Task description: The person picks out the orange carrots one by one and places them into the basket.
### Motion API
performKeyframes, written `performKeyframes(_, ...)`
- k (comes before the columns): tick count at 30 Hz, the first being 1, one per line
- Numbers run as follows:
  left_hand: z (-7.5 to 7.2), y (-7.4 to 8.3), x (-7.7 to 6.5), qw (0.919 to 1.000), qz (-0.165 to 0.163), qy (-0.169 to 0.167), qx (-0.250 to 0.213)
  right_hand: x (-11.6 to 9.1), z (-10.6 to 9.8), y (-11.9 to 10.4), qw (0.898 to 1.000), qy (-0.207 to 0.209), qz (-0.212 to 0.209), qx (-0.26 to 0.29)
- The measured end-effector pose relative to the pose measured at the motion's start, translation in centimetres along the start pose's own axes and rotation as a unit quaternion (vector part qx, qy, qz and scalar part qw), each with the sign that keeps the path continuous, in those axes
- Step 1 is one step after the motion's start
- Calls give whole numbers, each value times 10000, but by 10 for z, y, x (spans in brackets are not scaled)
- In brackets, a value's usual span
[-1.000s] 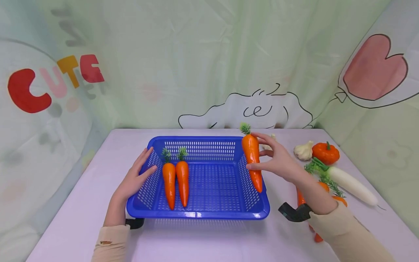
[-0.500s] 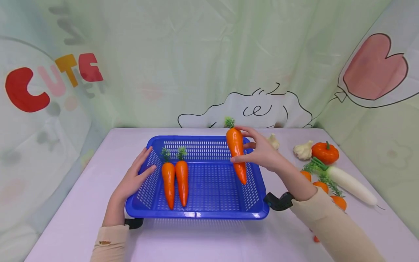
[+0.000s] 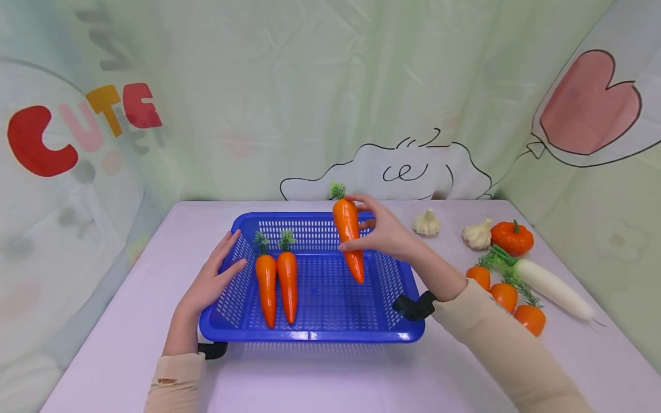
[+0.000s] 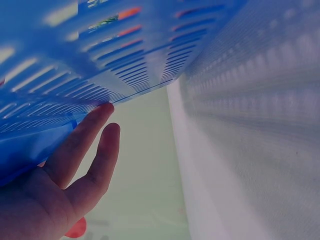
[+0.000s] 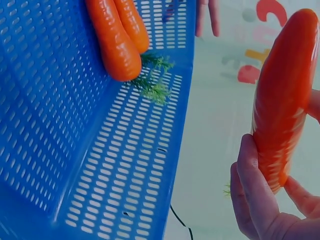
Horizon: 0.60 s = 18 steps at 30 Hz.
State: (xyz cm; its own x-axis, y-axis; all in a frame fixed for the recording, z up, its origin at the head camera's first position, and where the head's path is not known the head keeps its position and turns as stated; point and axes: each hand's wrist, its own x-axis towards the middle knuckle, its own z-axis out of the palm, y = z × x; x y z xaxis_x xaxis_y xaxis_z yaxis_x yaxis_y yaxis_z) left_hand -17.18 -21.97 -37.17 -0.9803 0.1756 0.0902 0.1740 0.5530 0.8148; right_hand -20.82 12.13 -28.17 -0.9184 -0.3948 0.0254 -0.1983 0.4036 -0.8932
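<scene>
My right hand (image 3: 382, 229) grips a shiny orange carrot (image 3: 347, 222) with a green tuft, holding it above the right half of the blue plastic basket (image 3: 310, 337). In the right wrist view the thumb and fingers wrap the thick end of that carrot (image 5: 285, 100). Two more carrots, a left one (image 3: 266, 287) and one beside it (image 3: 287, 284), lie side by side inside the basket at its left, tufts toward the back. My left hand (image 3: 209, 281) rests against the basket's left rim with fingers extended. The left wrist view shows its fingertips right at the slotted wall (image 4: 120, 80).
On the right of the table (image 3: 129, 344) lie a near garlic bulb (image 3: 426, 222), another garlic bulb (image 3: 477, 234), an orange pumpkin (image 3: 512, 238) and a white radish (image 3: 552, 288). Several orange carrots (image 3: 529, 319) stick out from behind the right forearm. A printed curtain (image 3: 258, 103) hangs behind.
My right hand has carried the carrot leftward from the basket's right rim to over its inside. The left hand and the two carrots in the basket stay put.
</scene>
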Motion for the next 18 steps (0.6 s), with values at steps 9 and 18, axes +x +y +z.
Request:
performKeyframes(9,0,-1,0,10000,52,3,-37,14,17,1,9998,-161,44,125)
performKeyframes(18,-1,-1,0,10000,14,18,-26,28,32,9,9989,-322,23,342)
